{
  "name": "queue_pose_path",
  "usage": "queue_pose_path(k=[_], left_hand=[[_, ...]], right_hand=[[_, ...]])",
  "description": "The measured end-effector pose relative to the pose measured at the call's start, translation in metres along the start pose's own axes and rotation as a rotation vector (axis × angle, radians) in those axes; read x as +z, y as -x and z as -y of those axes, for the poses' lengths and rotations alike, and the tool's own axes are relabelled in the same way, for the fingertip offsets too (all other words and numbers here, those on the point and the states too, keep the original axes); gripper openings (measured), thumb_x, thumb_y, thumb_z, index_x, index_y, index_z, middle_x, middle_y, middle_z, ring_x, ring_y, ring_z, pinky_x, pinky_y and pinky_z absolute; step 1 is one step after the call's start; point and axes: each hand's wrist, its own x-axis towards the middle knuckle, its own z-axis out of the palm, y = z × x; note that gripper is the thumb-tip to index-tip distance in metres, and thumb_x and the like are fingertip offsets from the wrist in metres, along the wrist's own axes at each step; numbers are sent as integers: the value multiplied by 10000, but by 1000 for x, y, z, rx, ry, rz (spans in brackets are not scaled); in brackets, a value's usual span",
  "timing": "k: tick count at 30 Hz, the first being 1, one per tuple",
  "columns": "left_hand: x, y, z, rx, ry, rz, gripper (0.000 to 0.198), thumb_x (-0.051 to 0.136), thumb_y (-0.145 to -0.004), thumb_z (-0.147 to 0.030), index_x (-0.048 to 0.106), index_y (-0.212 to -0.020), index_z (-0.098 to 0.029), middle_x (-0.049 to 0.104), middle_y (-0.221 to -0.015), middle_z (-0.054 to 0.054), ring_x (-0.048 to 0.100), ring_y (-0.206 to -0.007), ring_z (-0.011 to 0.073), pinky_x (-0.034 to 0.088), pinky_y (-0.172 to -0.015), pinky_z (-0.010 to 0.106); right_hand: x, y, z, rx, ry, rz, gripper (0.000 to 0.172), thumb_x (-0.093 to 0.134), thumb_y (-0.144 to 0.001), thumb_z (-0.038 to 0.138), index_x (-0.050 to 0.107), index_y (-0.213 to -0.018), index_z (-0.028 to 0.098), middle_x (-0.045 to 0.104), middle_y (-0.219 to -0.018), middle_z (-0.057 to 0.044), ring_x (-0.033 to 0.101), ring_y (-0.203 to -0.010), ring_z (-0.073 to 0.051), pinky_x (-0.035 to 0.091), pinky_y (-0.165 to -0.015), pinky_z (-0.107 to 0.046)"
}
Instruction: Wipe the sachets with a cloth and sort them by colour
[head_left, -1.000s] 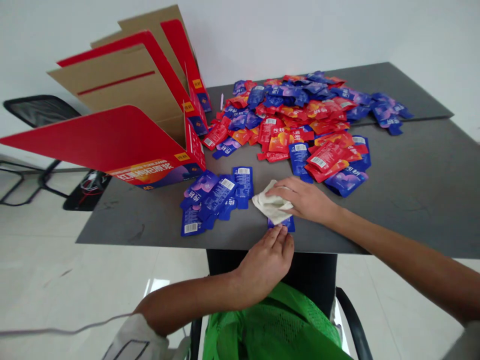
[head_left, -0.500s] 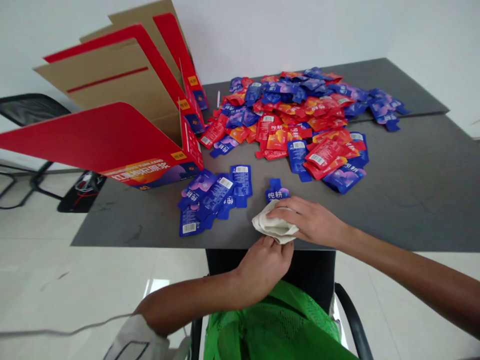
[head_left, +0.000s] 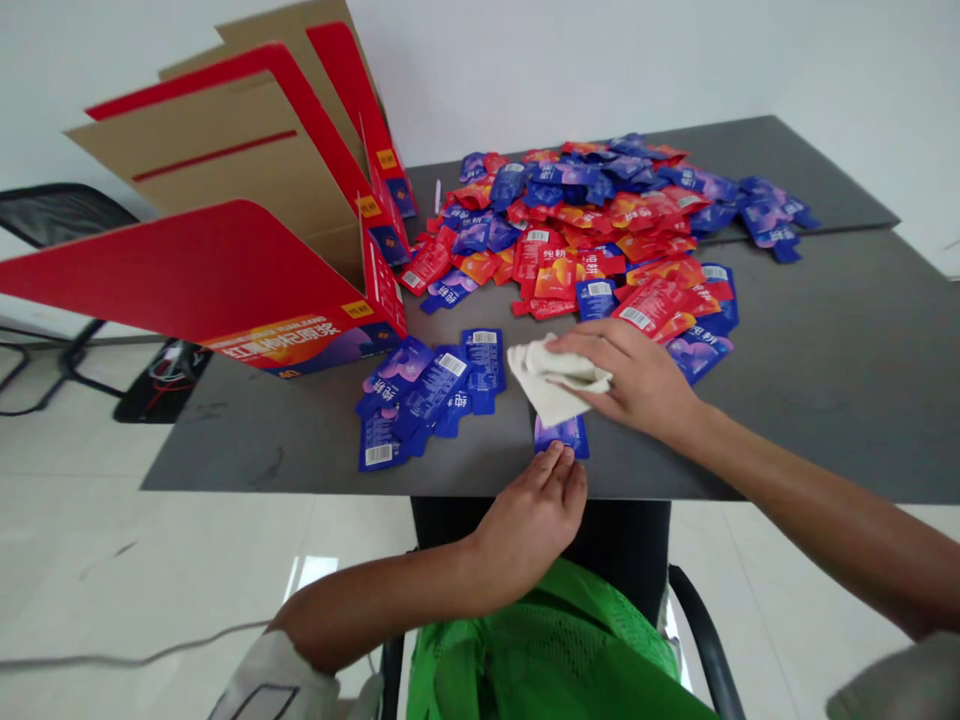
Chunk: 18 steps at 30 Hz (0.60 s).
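One crumpled white cloth (head_left: pixel 551 380) lies under the right hand (head_left: pixel 637 380), whose fingers curve over it and grip it against the dark grey desk (head_left: pixel 825 345), just beyond a blue sachet (head_left: pixel 561 436). The relaxed, open left hand (head_left: pixel 529 525) touches that sachet's near edge with its fingertips. To their left lies a small overlapping group of blue sachets (head_left: pixel 412 400), a large heap of red and blue sachets (head_left: pixel 570 215) spreads across the far side of the desk, and an opened red cardboard carton (head_left: pixel 300 300) stands at the left with its flaps splayed
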Motion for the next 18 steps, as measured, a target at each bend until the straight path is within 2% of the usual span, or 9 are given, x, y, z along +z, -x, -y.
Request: queue_pose_path(k=[3, 5, 9, 11, 13, 15, 17, 18], left_hand=[[-3, 0, -2, -13, 13, 46, 389, 527, -1022, -133, 585, -1390, -20, 742, -1278, 206, 748, -1145, 248, 576, -1049, 361], [-4, -1, -2, -19, 7, 42, 384, 515, -1022, -128, 591, -1383, -22, 753, -1257, 196, 751, -1133, 245, 570, -1062, 362], [-3, 0, -1, -4, -25, 2, 388, 492, -1042, -173, 604, -1384, -27, 665, -1426, 209, 609, -1387, 261, 486, -1179, 346], [0, 0, -1, -7, -36, -11, 385, 501, -1046, -191, 613, -1383, -43, 666, -1431, 193, 593, -1404, 259, 480, -1187, 337], [2, 0, 0, -14, -46, -32, 379, 512, -1047, -203, 622, -1376, -51, 678, -1418, 181, 602, -1395, 256, 471, -1196, 336], [2, 0, 0, 4, -52, -43, 379, 516, -1046, -205, 621, -1370, -39, 674, -1420, 190, 597, -1399, 261, 458, -1209, 346], [-1, 0, -1, 28, -45, -26, 387, 515, -1040, -184, 607, -1375, -14, 673, -1411, 212, 612, -1381, 266, 471, -1197, 355], [-3, 0, -1, 27, -36, -3, 384, 515, -1033, -164, 604, -1373, -11, 691, -1381, 215, 652, -1330, 264, 505, -1162, 360]], right_hand=[[1, 29, 24, -109, -82, 181, 414, 620, -1000, 323, 566, -1403, 244, 671, -1302, -112, 645, -1196, -261, 569, -962, -376], [12, 37, 22, -124, -104, 221, 380, 610, -999, 297, 586, -1374, 240, 680, -1275, -108, 653, -1170, -251, 574, -946, -369], [32, 13, -22, -4, -17, 178, 417, 644, -974, 303, 607, -1380, 212, 665, -1285, -141, 638, -1193, -283, 566, -965, -408], [32, -6, -44, 37, 88, 177, 409, 647, -965, 284, 626, -1366, 206, 673, -1277, -149, 645, -1163, -304, 567, -941, -429], [23, -19, -50, 45, 149, 136, 404, 642, -967, 282, 626, -1365, 211, 678, -1280, -149, 645, -1153, -316, 564, -926, -440], [10, -19, -39, 34, 116, 31, 430, 639, -980, 314, 595, -1401, 233, 669, -1304, -142, 634, -1187, -310, 553, -961, -442], [-1, -6, -13, -5, 26, -48, 454, 628, -995, 342, 557, -1434, 254, 660, -1316, -130, 632, -1199, -282, 545, -987, -420], [-4, 4, 1, -48, -11, -8, 450, 620, -998, 336, 555, -1435, 253, 663, -1307, -129, 638, -1187, -273, 554, -963, -402]])
